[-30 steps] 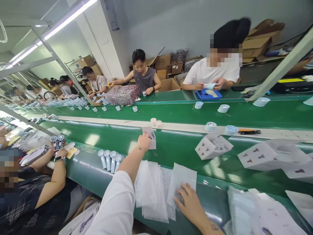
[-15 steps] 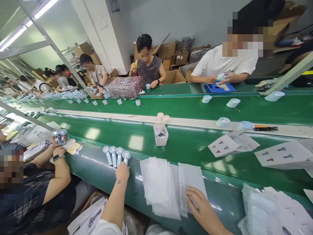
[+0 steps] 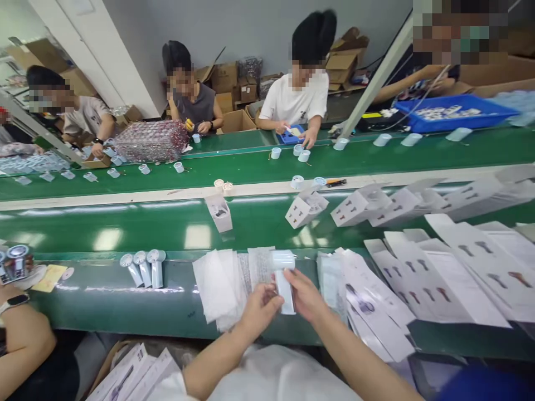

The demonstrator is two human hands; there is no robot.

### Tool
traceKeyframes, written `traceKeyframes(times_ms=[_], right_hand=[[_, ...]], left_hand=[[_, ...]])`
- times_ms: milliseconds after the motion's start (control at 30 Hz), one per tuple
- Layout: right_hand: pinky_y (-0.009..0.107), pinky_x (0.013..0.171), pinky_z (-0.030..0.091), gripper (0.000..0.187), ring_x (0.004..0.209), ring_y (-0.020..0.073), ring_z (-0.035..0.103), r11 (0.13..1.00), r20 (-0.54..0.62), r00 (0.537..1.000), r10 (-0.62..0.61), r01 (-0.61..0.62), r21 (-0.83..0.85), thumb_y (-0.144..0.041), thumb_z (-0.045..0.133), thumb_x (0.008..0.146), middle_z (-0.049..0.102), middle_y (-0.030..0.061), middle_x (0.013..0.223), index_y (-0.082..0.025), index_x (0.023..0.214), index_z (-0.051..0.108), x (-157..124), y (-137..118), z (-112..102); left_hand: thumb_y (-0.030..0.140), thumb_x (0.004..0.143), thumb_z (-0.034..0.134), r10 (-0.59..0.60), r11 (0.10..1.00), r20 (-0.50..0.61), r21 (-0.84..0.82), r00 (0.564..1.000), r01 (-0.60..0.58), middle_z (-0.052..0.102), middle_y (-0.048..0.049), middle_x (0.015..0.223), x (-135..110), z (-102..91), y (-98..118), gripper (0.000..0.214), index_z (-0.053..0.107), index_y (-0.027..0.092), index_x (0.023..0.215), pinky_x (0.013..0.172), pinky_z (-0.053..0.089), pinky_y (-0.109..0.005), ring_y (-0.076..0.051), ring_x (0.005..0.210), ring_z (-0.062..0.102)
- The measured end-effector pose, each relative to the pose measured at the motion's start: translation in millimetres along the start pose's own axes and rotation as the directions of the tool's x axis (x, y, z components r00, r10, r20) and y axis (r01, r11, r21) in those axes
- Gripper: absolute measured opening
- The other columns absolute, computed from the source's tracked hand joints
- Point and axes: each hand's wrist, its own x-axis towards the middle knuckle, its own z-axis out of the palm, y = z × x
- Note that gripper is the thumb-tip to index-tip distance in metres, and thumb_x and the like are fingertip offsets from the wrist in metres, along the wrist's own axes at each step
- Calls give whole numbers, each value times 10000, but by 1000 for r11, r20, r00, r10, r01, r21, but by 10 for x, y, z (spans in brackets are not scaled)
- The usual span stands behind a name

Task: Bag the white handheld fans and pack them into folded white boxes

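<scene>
My left hand [image 3: 259, 306] and my right hand [image 3: 305, 294] meet over the near green ledge [image 3: 104, 295], both closed on a small white hand-held fan [image 3: 284, 278] held upright. A stack of clear plastic bags [image 3: 219, 284] lies on the ledge just left of my hands. Three more white fans [image 3: 144, 268] lie side by side further left. An open white box [image 3: 220, 213] stands on the green belt [image 3: 125, 225] beyond.
Flat printed white cartons [image 3: 426, 273] pile up at the right, with folded boxes [image 3: 304, 209] on the belt. A neighbour's arm [image 3: 16, 328] rests at the left. Other people work across the far belt, by round parts [image 3: 297, 182] and a blue bin [image 3: 451, 111].
My left hand left the row of fans, which went from several to three. Both hands now hold one fan over the bags. The view swung right.
</scene>
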Motion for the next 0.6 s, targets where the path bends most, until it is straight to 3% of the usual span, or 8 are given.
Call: traceKeyframes(times_ms=[100, 167, 267, 400, 500, 600], right_hand=[[316, 688, 591, 464, 709, 191, 695, 1000, -99, 995, -27, 28, 11, -416, 902, 578, 734, 12, 780, -209, 900, 641, -228, -355, -477], [303, 709, 600, 427, 732, 185, 695, 999, -90, 995, 41, -41, 6, -405, 886, 616, 733, 26, 794, -201, 905, 645, -420, -524, -762], [288, 673, 599, 400, 718, 179, 695, 977, -19, 977, 214, -214, -7, -369, 865, 656, 720, 42, 783, -178, 918, 631, -673, -543, -1006], [284, 573, 570, 511, 690, 196, 700, 895, 117, 887, 447, -444, -46, -312, 884, 610, 698, 35, 771, -179, 995, 574, -773, -240, -948], [274, 545, 550, 550, 651, 185, 690, 883, 179, 865, 468, -464, -70, -300, 861, 628, 691, 25, 786, -196, 1062, 541, -680, -75, -795], [252, 516, 534, 447, 618, 168, 676, 885, 171, 869, 465, -455, -94, -313, 838, 649, 677, 21, 746, -178, 978, 567, -590, -81, -715]], left_hand=[[300, 786, 678, -78, 875, 120, 484, 990, 10, 608, -127, 1153, 66, 54, -162, 323, 595, 152, 1061, 964, 436, -387, -257, 1096, 550], [158, 777, 629, -153, 797, 157, 603, 976, 28, 597, -158, 1180, 129, -6, -242, 175, 633, 136, 951, 1029, 377, -427, -293, 1183, 499], [90, 818, 501, -189, 822, 118, 562, 975, 91, 653, -157, 1032, 219, -34, -218, 166, 662, 131, 821, 997, 390, -424, -279, 1089, 560], [169, 813, 527, -166, 908, 59, 399, 984, 130, 691, -76, 882, 224, 107, 19, 170, 694, 154, 786, 898, 437, -340, -218, 922, 609], [169, 720, 579, -162, 963, 55, 228, 985, 145, 660, -18, 722, 136, 222, 175, 103, 673, 151, 683, 748, 458, -274, -174, 772, 598], [203, 685, 606, -214, 975, 10, 60, 977, 213, 549, 19, 550, 48, 268, 258, 100, 611, 141, 607, 595, 433, -248, -126, 573, 520]])
